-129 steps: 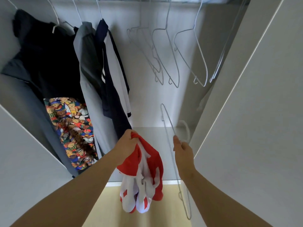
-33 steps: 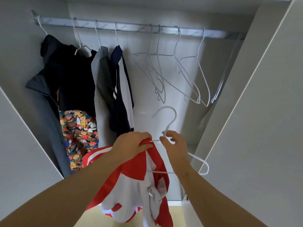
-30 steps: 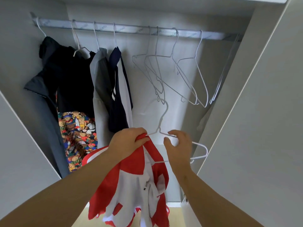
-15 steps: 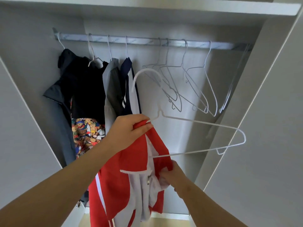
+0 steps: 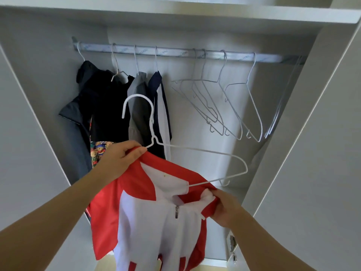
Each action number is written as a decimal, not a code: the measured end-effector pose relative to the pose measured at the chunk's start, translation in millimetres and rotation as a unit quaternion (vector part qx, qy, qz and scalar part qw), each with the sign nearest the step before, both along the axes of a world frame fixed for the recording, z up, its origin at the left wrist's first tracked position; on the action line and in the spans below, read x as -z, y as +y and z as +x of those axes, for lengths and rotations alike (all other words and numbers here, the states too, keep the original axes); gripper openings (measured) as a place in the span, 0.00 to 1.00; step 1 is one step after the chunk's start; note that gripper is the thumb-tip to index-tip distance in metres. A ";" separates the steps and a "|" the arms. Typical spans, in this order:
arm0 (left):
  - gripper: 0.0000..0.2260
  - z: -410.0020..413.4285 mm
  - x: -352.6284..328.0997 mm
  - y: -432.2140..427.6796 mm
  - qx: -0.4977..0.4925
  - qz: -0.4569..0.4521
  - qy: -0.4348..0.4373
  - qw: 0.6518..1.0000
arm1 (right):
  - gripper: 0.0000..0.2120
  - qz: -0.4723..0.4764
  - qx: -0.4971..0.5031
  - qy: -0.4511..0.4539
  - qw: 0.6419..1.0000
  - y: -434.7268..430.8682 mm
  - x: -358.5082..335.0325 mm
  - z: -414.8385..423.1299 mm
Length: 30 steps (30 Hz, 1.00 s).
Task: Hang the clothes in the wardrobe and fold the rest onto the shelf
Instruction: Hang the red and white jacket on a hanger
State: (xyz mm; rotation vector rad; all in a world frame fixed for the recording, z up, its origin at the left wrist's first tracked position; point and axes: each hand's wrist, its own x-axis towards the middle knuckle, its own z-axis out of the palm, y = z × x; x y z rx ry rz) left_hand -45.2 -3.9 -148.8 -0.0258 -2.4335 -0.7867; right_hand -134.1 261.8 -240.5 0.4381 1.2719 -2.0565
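The right hand (image 5: 224, 209) is nearest the camera, low and right of centre, with its fingers curled tight around a bunched fold of the red and white jacket (image 5: 152, 218) at the garment's right shoulder edge. The left hand (image 5: 121, 159) is higher and to the left; its thumb and fingers are pinched closed on the red fabric at the jacket's left shoulder, right at the point where the neck of the white wire hanger (image 5: 195, 151) meets the cloth. The hanger's left arm is inside the jacket and hidden; its right arm projects free to the right, and its lower bar runs back under the white collar just beside the right hand. The hanger's hook points upward and is clear of the rail (image 5: 175, 53). The jacket hangs below both hands with its zip partly closed and its lower part out of frame. Behind the hands, the wardrobe interior (image 5: 195, 153) is pale grey with an open door panel (image 5: 312, 173) on the right and a hinge low on that side. On the left of the rail hang dark garments (image 5: 101, 106), a grey one and a navy and white one, with a bear-print fabric (image 5: 98, 151) below them. On the right of the rail hang several empty wire hangers (image 5: 230, 106). A white shelf board (image 5: 175, 10) spans the top.
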 end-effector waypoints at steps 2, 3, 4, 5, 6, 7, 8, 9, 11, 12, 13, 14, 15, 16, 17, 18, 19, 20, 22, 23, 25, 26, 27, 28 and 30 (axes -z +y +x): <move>0.15 3.1 3.4 -4.4 -0.015 0.006 -0.003 1.000 | 0.12 -0.023 -0.010 0.006 1.000 6.0 -3.8 -4.4; 0.15 4.5 5.5 -6.1 -0.019 0.011 -0.006 1.000 | 0.11 -0.029 -0.016 0.008 0.999 8.5 -5.7 -6.7; 0.15 5.5 7.6 -7.5 -0.020 0.018 -0.010 1.000 | 0.09 -0.033 -0.021 0.010 0.999 9.9 -7.4 -8.7; 0.15 6.0 9.3 -8.4 -0.021 0.024 -0.014 0.999 | 0.08 -0.035 -0.025 0.011 0.999 10.8 -9.2 -10.0; 0.15 6.3 10.7 -9.0 -0.021 0.029 -0.017 0.999 | 0.08 -0.038 -0.025 0.011 0.999 11.4 -10.7 -10.8; 0.15 6.4 11.9 -9.5 -0.021 0.033 -0.020 0.999 | 0.08 -0.041 -0.021 0.006 0.999 12.0 -11.3 -11.5; 0.15 6.5 12.9 -10.0 -0.023 0.038 -0.022 0.999 | 0.09 -0.045 -0.015 0.000 0.999 12.4 -12.1 -11.7; 0.15 6.4 14.0 -10.3 -0.024 0.043 -0.024 0.998 | 0.09 -0.046 -0.008 -0.008 0.999 12.9 -13.4 -11.7; 0.15 6.2 17.0 -10.1 -0.029 0.053 -0.027 0.998 | 0.08 -0.037 0.006 -0.026 0.999 12.4 -17.4 -10.1; 0.15 6.1 18.9 -9.3 -0.029 0.055 -0.029 0.998 | 0.09 -0.027 0.014 -0.035 0.999 10.9 -19.1 -9.8; 0.14 5.9 20.9 -8.0 -0.029 0.057 -0.031 0.997 | 0.10 -0.013 0.023 -0.043 0.999 8.8 -20.5 -10.3; 0.14 5.4 22.8 -6.4 -0.029 0.058 -0.031 0.997 | 0.12 0.003 0.036 -0.052 0.998 6.5 -21.4 -11.6; 0.14 4.8 24.1 -4.2 -0.032 0.059 -0.030 0.997 | 0.14 0.015 0.051 -0.059 0.997 4.4 -21.3 -13.2; 0.13 3.6 24.8 -1.7 -0.036 0.061 -0.027 0.997 | 0.16 0.021 0.062 -0.063 0.996 2.9 -21.1 -14.4; 0.12 1.9 25.2 1.3 -0.039 0.067 -0.022 0.997 | 0.17 0.023 0.065 -0.064 0.996 1.6 -21.2 -14.8; 0.11 0.0 25.4 4.8 -0.041 0.079 -0.015 0.996 | 0.17 0.023 0.060 -0.065 0.996 0.7 -21.8 -14.6; 0.09 -2.0 25.3 9.0 -0.042 0.093 -0.010 0.995 | 0.17 0.021 0.051 -0.069 0.996 0.3 -21.6 -14.4; 0.09 -3.8 25.3 13.4 -0.043 0.108 -0.008 0.993 | 0.17 0.016 0.042 -0.074 0.996 0.3 -21.2 -14.0; 0.10 -6.1 25.5 19.0 -0.037 0.132 -0.010 0.990 | 0.14 0.007 0.024 -0.080 0.996 1.2 -20.1 -12.4; 0.11 -6.3 25.5 19.6 -0.033 0.139 -0.011 0.990 | 0.12 0.014 0.012 -0.076 0.997 2.0 -19.3 -11.7; 0.12 -6.0 25.6 16.6 -0.025 0.148 -0.021 0.988 | 0.10 0.036 -0.006 -0.060 0.998 3.6 -18.7 -10.8; 0.12 -6.0 25.8 13.9 -0.024 0.154 -0.028 0.987 | 0.10 0.047 -0.010 -0.053 0.997 4.1 -18.0 -11.3; 0.11 -6.0 25.7 11.5 -0.024 0.162 -0.033 0.986 | 0.08 0.059 -0.009 -0.048 0.997 4.1 -17.4 -12.4; 0.11 -6.0 26.0 9.4 -0.025 0.168 -0.035 0.985 | 0.07 0.072 -0.008 -0.045 0.996 3.8 -17.7 -13.1; 0.12 -6.1 26.9 5.7 -0.020 0.164 -0.036 0.986 | 0.05 0.094 -0.008 -0.037 0.995 3.0 -18.2 -14.7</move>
